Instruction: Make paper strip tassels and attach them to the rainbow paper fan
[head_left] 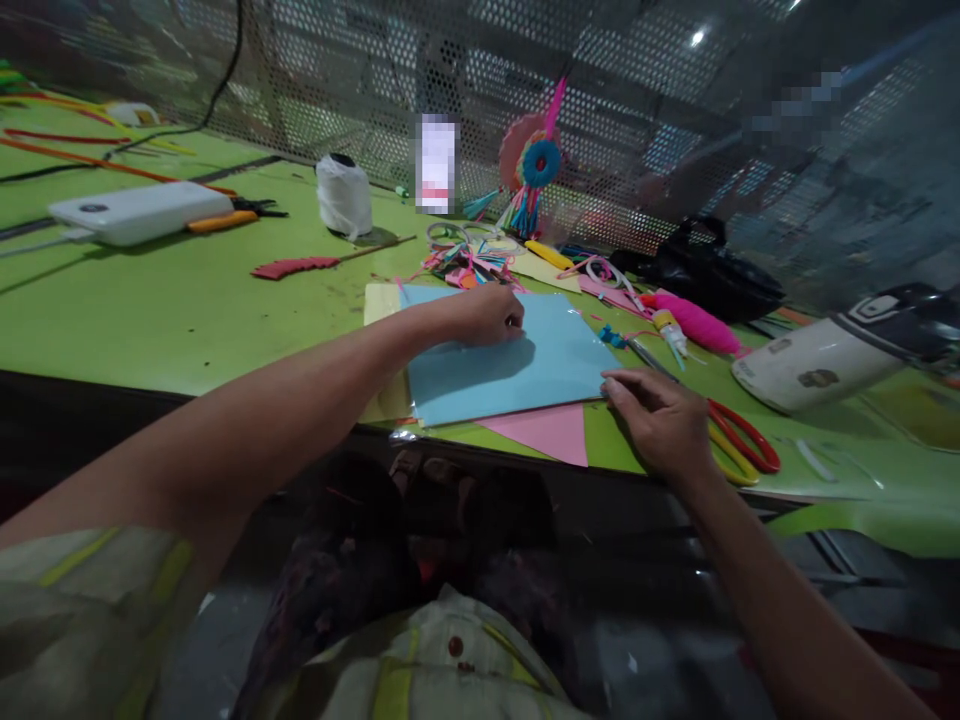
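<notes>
A light blue sheet of paper [551, 365] lies near the table's front edge, with shiny clear plastic at its lower left corner. My left hand [491, 315] is curled closed over the upper middle of the blue sheet; whatever its fingers hold, if anything, is hidden. At the sheet's right corner, my right hand [664, 415] pinches the edge between thumb and fingers. Pink paper [551, 432] sticks out below the blue sheet, and yellow paper [386, 395] shows at its left. Scissors with red and yellow handles [742, 440] lie just beside my right hand.
Behind the sheet are a paper-strip bundle [472, 262] and a tasselled ornament [536, 165]. White twine [343, 195], a power bank [142, 212] and pliers [225, 220] lie leftward. To the right are a glue bottle [670, 330], pink yarn [694, 322] and a flask [814, 358].
</notes>
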